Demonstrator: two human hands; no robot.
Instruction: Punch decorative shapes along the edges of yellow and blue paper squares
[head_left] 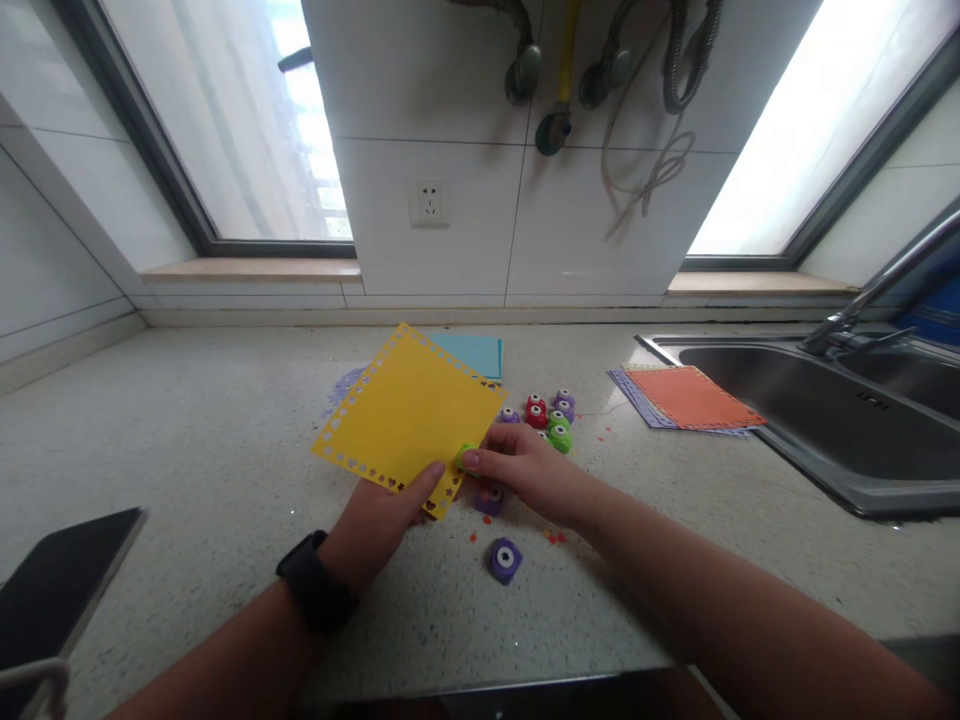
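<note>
My left hand (397,515) grips the lower edge of a yellow sheet of paper (409,400), thumb on top. Small shaped holes line most of the sheet's border. My right hand (525,465) is closed on a green craft punch (463,457), which sits at the sheet's lower right edge. Under and beside that hand lie a purple punch (489,500) and another purple punch (505,560) nearer the counter's front. Behind the right hand stand a red punch (535,411) and several more green and purple ones.
Blue paper (476,355) lies behind the yellow sheet, with purple scraps (343,390) to its left. Orange punched paper (694,397) tops a pile beside the steel sink (795,420). A dark flat device (64,580) rests at the left. Red paper bits dot the counter (225,430).
</note>
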